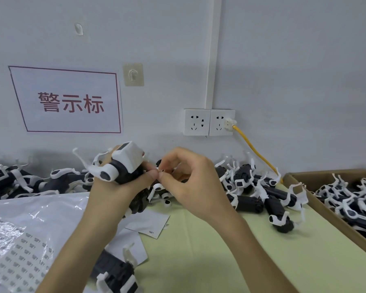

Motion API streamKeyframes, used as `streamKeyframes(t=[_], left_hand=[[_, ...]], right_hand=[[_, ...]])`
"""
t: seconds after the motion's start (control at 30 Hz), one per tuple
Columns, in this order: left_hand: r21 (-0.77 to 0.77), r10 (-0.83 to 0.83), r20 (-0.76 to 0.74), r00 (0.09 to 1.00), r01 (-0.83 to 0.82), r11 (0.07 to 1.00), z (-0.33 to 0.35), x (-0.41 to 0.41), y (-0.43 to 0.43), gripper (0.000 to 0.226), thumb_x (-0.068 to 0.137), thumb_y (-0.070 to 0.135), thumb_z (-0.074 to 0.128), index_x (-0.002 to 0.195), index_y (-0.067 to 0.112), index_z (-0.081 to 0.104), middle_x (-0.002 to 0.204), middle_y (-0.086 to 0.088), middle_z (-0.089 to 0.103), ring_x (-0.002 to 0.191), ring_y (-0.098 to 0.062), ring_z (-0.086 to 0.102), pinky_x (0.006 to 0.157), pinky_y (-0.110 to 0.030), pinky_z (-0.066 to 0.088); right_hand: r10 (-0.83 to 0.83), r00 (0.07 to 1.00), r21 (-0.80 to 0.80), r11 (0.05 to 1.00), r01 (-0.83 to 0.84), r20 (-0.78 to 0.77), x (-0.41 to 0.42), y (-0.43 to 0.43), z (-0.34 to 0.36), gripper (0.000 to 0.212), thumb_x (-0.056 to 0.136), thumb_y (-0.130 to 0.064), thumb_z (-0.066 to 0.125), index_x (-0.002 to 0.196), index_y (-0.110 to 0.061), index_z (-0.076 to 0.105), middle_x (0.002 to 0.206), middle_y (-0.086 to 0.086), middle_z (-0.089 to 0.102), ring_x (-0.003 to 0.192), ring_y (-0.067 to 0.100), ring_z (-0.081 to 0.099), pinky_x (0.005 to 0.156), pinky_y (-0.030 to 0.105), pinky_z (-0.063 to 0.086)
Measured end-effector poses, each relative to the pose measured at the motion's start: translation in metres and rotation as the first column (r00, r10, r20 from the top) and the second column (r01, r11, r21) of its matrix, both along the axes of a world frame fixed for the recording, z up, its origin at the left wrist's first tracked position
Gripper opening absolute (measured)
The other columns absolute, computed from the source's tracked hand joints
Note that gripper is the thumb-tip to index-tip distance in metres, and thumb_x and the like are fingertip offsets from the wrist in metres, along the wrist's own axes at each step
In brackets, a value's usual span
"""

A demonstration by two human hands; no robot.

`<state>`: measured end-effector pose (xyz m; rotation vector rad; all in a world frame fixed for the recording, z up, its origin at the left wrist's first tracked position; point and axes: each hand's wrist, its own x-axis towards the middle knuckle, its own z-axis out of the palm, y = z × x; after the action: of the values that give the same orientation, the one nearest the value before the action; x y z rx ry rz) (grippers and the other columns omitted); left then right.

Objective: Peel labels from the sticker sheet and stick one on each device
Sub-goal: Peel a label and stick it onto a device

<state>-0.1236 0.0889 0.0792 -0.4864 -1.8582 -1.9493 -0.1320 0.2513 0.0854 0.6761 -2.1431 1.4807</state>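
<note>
Two hands [112, 193] [194, 187], two wall sockets [197, 122] [221, 122], one cardboard box [336, 214], many devices [247, 203]

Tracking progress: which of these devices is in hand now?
The device gripped in the left hand, raised off the table; all others lie on it or in the cardboard box.

Black-and-white device [123, 166] held raised, tiny label [160, 170] beside it, sticker sheet [23, 256] flat lower left

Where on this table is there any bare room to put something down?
The green mat is bare in front, between the right forearm and the cardboard box. Along the wall devices crowd it; a plastic bag and sticker sheets cover the left.
</note>
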Motion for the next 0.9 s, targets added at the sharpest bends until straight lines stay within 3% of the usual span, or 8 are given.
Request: streamKeyframes(t=[0.1, 0.2, 0.3, 0.63, 0.73, 0.8, 0.9], left_hand=[[0.139, -0.11, 0.042, 0.993, 0.103, 0.985, 0.0, 0.001, 0.0, 0.029, 0.062, 0.014, 0.085, 0.082, 0.031, 0.073, 0.081, -0.01, 0.067, 0.068, -0.028, 0.062, 0.047, -0.036, 0.047], [0.244, -0.175, 0.095, 0.98, 0.148, 0.958, 0.002, 0.004, 0.001, 0.039, 0.072, 0.015, 0.074, 0.109, 0.017, 0.062, 0.086, -0.008, 0.067, 0.072, -0.026, 0.066, 0.049, -0.033, 0.054], [0.281, -0.184, 0.119, 0.976, 0.145, 0.949, 0.001, 0.003, 0.001, 0.047, 0.073, 0.016, 0.073, 0.117, 0.013, 0.058, 0.087, -0.005, 0.069, 0.077, -0.022, 0.07, 0.057, -0.034, 0.06], [0.312, -0.149, 0.117, 0.982, 0.106, 0.944, -0.001, 0.002, 0.003, 0.029, 0.071, 0.023, 0.075, 0.098, 0.026, 0.065, 0.084, -0.003, 0.068, 0.077, -0.022, 0.068, 0.066, -0.038, 0.052], [0.411, -0.171, 0.146, 0.974, 0.098, 0.906, 0.001, 0.004, 0.004, 0.015, 0.076, 0.038, 0.072, 0.084, 0.025, 0.074, 0.083, 0.0, 0.07, 0.076, -0.016, 0.07, 0.059, -0.03, 0.058], [0.546, -0.209, 0.147, 0.967, 0.097, 0.832, 0.003, 0.003, 0.001, 0.022, 0.081, 0.046, 0.068, 0.081, 0.026, 0.076, 0.087, 0.003, 0.074, 0.08, -0.013, 0.073, 0.067, -0.028, 0.062], [0.709, -0.232, 0.117, 0.966, 0.082, 0.7, 0.005, 0.0, -0.007, 0.033, 0.089, 0.053, 0.065, 0.1, 0.022, 0.061, 0.1, -0.001, 0.073, 0.094, -0.018, 0.071, 0.087, -0.035, 0.061]], right_hand=[[0.062, 0.996, -0.101, 0.993, -0.056, 0.059, 0.001, -0.003, 0.001, 0.01, 0.089, -0.013, 0.076, 0.085, -0.021, 0.071, 0.074, -0.005, 0.071, 0.061, 0.02, 0.067, 0.059, 0.036, 0.054], [0.129, 0.987, -0.231, 0.967, -0.105, 0.093, 0.001, -0.009, -0.001, 0.009, 0.089, -0.011, 0.075, 0.085, -0.018, 0.072, 0.074, -0.006, 0.073, 0.061, 0.011, 0.068, 0.063, 0.024, 0.054], [0.174, 0.978, -0.342, 0.931, -0.127, 0.111, 0.001, -0.015, -0.005, 0.007, 0.089, -0.011, 0.076, 0.085, -0.016, 0.073, 0.074, -0.004, 0.073, 0.06, 0.011, 0.068, 0.064, 0.023, 0.054], [0.034, 0.999, -0.293, 0.956, -0.034, -0.006, 0.002, -0.019, -0.008, 0.01, 0.088, -0.01, 0.077, 0.08, -0.014, 0.073, 0.069, -0.006, 0.071, 0.06, 0.009, 0.066, 0.06, 0.024, 0.053], [-0.026, 0.999, -0.317, 0.948, 0.014, -0.031, 0.002, -0.021, -0.011, 0.011, 0.089, -0.011, 0.076, 0.081, -0.017, 0.071, 0.072, -0.007, 0.07, 0.063, 0.017, 0.067, 0.063, 0.028, 0.054], [-0.011, 1.0, -0.317, 0.948, 0.013, 0.007, 0.002, -0.022, -0.011, 0.01, 0.088, -0.016, 0.078, 0.092, -0.019, 0.069, 0.082, -0.007, 0.072, 0.073, 0.015, 0.069, 0.07, 0.026, 0.055], [0.186, 0.968, -0.234, 0.962, -0.144, 0.169, 0.001, -0.025, -0.016, 0.059, 0.077, -0.034, 0.084, 0.127, -0.035, 0.052, 0.113, -0.013, 0.071, 0.101, 0.008, 0.069, 0.094, 0.034, 0.055]])
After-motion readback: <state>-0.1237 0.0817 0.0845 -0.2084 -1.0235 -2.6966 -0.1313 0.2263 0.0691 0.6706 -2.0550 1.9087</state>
